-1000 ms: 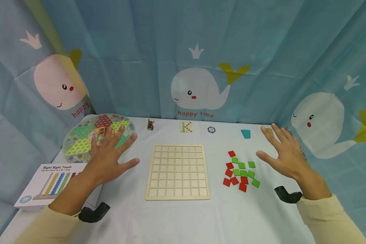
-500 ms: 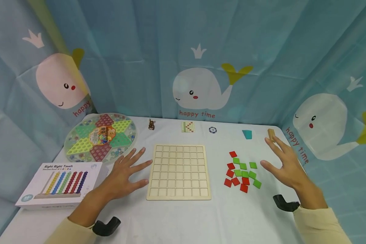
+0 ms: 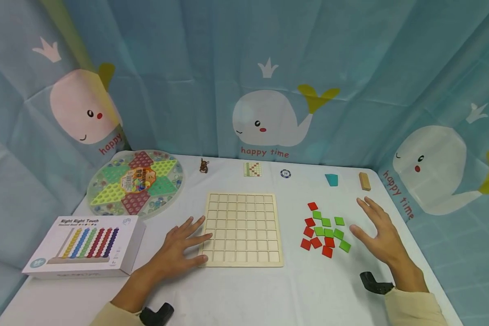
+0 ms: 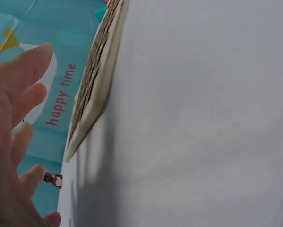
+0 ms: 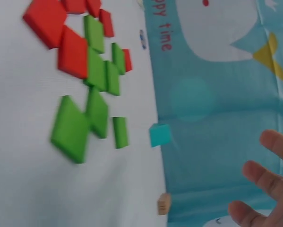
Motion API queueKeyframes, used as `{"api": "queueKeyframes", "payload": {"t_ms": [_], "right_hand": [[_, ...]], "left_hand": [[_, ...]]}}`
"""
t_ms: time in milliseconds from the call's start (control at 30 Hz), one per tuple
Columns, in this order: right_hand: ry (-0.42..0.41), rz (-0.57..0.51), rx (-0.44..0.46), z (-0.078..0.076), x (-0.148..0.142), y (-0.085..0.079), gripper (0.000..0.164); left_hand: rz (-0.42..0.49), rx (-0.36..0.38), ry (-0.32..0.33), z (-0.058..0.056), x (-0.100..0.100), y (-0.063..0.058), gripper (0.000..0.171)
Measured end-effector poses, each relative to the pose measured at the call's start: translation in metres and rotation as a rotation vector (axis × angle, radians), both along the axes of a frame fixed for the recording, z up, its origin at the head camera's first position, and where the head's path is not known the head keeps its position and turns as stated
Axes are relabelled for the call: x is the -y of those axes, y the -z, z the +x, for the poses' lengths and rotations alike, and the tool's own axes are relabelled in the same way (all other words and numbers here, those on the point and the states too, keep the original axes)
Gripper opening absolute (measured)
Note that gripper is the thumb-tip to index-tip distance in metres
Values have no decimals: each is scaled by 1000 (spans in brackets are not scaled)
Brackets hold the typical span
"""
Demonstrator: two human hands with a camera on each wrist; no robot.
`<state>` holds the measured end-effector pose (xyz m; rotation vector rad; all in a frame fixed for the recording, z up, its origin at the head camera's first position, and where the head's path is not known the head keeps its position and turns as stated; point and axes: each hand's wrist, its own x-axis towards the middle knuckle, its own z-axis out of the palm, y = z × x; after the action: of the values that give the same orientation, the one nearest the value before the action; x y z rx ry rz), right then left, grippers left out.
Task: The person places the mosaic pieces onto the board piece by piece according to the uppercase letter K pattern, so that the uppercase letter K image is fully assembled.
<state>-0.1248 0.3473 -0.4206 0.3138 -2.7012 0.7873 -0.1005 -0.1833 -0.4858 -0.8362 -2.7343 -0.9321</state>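
My left hand (image 3: 178,249), fingers spread, is at the left edge of a square wooden grid board (image 3: 242,230). In the head view its fingertips overlap the board's rim. The left wrist view shows a gap between those fingers (image 4: 28,66) and the board (image 4: 96,78), and nothing is held. To the right of the board lie loose square tiles, some red (image 3: 329,242) and some green (image 3: 344,246). Beside them my right hand (image 3: 381,235) hovers with extended fingers and nothing in it. The right wrist view has the green tiles (image 5: 70,130) on the cloth.
A round Chinese checkers board (image 3: 116,199) and a white box (image 3: 85,244) with a bead-rack picture lie at left. Along the back sit a mouse figurine (image 3: 203,166), a patterned card (image 3: 252,170), a poker chip (image 3: 285,173), a teal block (image 3: 332,179) and a wooden block (image 3: 364,181).
My left hand has moved right and nearer, from over the round board to the grid board's edge. My right hand has drawn back toward me, uncovering the wooden block. The tiles lie unchanged.
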Motion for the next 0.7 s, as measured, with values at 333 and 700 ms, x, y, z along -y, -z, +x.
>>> {"api": "queueKeyframes", "payload": {"t_ms": [333, 700], "right_hand": [[48, -93, 61, 10, -3, 36, 71], [108, -69, 241, 16, -5, 56, 61]], "left_hand": [[-22, 41, -10, 3, -4, 16, 52], [-100, 24, -75, 3, -8, 22, 50]]}}
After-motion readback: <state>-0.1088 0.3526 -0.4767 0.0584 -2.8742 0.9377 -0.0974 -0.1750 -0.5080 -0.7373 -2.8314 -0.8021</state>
